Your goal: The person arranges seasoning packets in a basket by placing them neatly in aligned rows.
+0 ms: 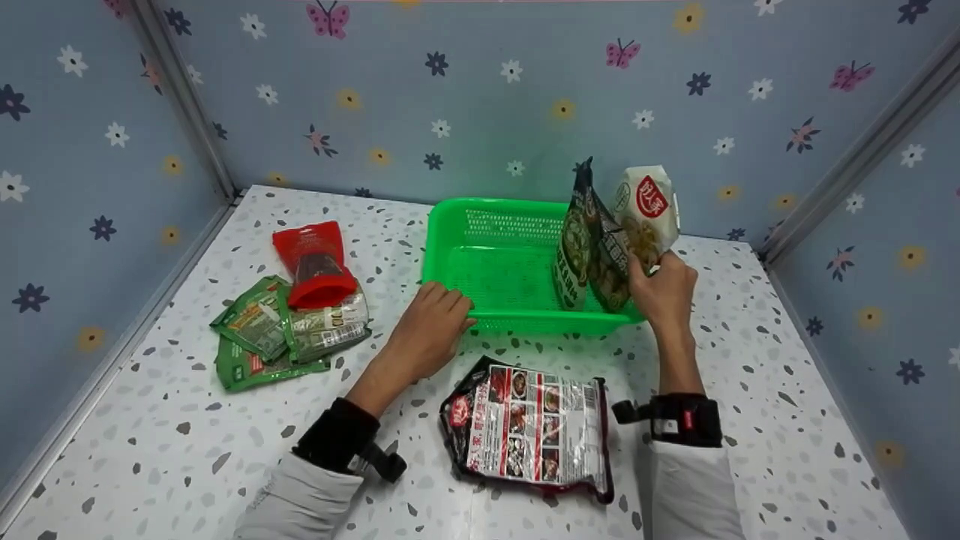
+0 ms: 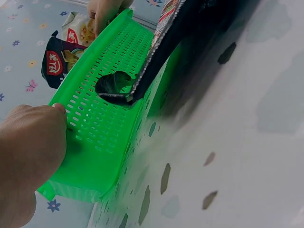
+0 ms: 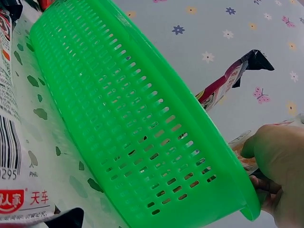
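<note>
A green perforated plastic basket (image 1: 495, 274) stands at the back of the table. My left hand (image 1: 431, 330) grips its front rim, fingers curled over the edge; in the left wrist view that hand (image 2: 35, 152) lies against the same rim. At the basket's right end, my right hand (image 1: 666, 289) pinches the lower part of a white food packet (image 1: 651, 210) with a red label. The right wrist view has the thumb of this hand (image 3: 285, 166) on the packet, beside the basket's corner. Two dark food packets (image 1: 574, 244) stand upright inside, left of the white one.
A black, red and white packet (image 1: 529, 427) lies flat in front of the basket. To the left, several green packets (image 1: 255, 322) lie piled, with a red pouch (image 1: 311, 259) on top. Flower-patterned panels (image 1: 480, 97) enclose the table at the back and sides.
</note>
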The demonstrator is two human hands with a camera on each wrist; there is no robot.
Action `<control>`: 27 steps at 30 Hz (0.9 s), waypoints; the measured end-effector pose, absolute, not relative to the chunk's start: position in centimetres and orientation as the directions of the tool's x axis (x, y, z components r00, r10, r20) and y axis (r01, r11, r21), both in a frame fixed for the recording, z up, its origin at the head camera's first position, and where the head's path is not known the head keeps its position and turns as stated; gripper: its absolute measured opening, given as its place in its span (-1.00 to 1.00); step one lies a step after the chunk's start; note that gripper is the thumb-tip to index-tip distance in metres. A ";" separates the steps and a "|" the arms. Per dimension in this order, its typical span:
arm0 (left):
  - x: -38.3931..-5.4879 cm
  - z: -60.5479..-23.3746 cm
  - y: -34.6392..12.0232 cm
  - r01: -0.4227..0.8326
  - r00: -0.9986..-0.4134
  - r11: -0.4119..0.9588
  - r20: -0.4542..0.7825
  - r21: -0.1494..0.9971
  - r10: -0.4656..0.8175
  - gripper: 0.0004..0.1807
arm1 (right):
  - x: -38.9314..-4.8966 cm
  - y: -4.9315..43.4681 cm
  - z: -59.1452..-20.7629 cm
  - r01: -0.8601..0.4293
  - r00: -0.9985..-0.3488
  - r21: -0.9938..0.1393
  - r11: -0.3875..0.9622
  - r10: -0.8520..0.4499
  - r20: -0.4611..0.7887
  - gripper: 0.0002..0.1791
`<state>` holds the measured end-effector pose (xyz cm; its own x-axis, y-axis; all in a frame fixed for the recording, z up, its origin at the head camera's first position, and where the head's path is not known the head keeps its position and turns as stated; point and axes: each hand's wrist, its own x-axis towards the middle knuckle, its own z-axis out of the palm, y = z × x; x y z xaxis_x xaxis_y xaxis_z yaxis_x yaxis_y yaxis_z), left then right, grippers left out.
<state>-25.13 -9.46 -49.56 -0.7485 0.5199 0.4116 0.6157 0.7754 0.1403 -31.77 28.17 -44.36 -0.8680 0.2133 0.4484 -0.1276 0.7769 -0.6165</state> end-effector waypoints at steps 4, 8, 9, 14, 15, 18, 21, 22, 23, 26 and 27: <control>-25.0 -49.5 -9.5 0.622 -0.739 0.771 0.426 0.136 0.522 -0.72 | -31.8 28.2 -44.4 -0.125 -0.863 -0.609 0.783 0.218 0.456 -0.51; -25.0 -49.5 -9.5 0.618 -0.751 0.770 0.407 0.156 0.520 -0.70 | -31.7 28.2 -44.4 -0.139 -0.854 -0.604 0.785 0.213 0.474 -0.53; -25.1 -49.5 -9.5 0.616 -0.754 0.771 0.402 0.158 0.520 -0.70 | -31.7 28.2 -44.4 -0.149 -0.851 -0.600 0.786 0.206 0.482 -0.54; -25.2 -49.5 -9.4 0.610 -0.759 0.777 0.395 0.154 0.518 -0.69 | -31.5 27.8 -44.4 -0.198 -0.860 -0.578 0.792 0.142 0.490 -0.57; -25.2 -49.5 -9.4 0.610 -0.760 0.778 0.393 0.151 0.519 -0.69 | -31.5 27.7 -44.4 -0.203 -0.862 -0.569 0.797 0.130 0.489 -0.57; -25.2 -49.5 -9.4 0.610 -0.757 0.778 0.396 0.147 0.519 -0.69 | -31.5 27.5 -44.4 -0.202 -0.865 -0.547 0.813 0.114 0.488 -0.60; -25.2 -49.5 -9.4 0.610 -0.759 0.779 0.393 0.149 0.519 -0.69 | -31.6 27.3 -44.4 -0.189 -0.862 -0.520 0.833 0.113 0.495 -0.63; -25.2 -49.5 -9.4 0.609 -0.759 0.779 0.393 0.149 0.519 -0.69 | -31.6 27.3 -44.4 -0.187 -0.862 -0.514 0.837 0.112 0.495 -0.63; -25.2 -49.5 -9.4 0.609 -0.759 0.779 0.393 0.149 0.518 -0.69 | -31.6 27.2 -44.4 -0.186 -0.861 -0.505 0.843 0.107 0.497 -0.64; -25.2 -49.6 -9.4 0.609 -0.757 0.779 0.401 0.146 0.516 -0.70 | -31.5 27.1 -44.3 -0.192 -0.861 -0.468 0.863 0.080 0.502 -0.64; -25.2 -49.6 -9.4 0.610 -0.754 0.779 0.405 0.142 0.517 -0.70 | -31.5 27.0 -44.3 -0.202 -0.860 -0.456 0.866 0.066 0.507 -0.65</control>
<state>-25.19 -9.44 -49.60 -0.7542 0.5166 0.4054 0.6103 0.7793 0.1423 -31.53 27.02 -44.29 -0.8596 0.0663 0.5067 -0.2023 0.8664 -0.4565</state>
